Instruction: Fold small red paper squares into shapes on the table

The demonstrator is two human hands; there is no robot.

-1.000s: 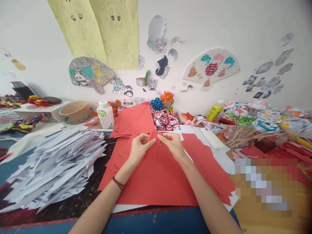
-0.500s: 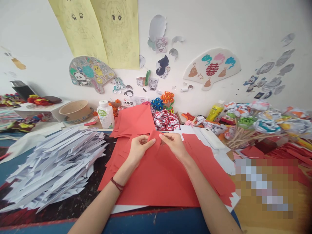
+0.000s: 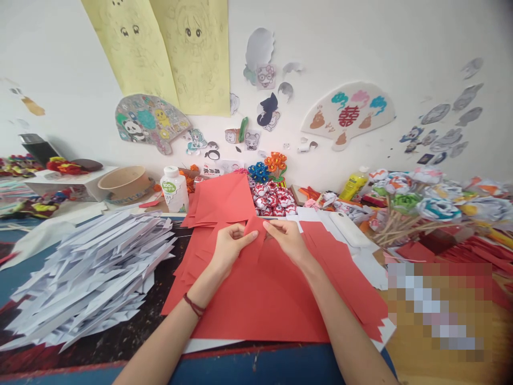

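A large red paper sheet (image 3: 264,299) lies flat on the table in front of me, its far corner raised. My left hand (image 3: 228,247) pinches that raised corner from the left, with a dark red cord on its wrist. Closed on the same corner from the right is my right hand (image 3: 288,239). The two hands almost touch at the paper's tip. Under this sheet lie more red sheets (image 3: 344,267), and a stack of folded red paper (image 3: 222,199) sits just beyond my hands.
A big heap of folded white paper pieces (image 3: 88,272) fills the left. Behind it stand a white bottle (image 3: 173,188) and a brown bowl (image 3: 123,183). Paper flowers on sticks (image 3: 417,206) and red paper scraps crowd the right. Small red-and-white paper pieces (image 3: 274,199) sit by the wall.
Both hands have kept hold of the red sheet's far corner, and the corner has curled slightly further toward me. The view has shifted a little downward.
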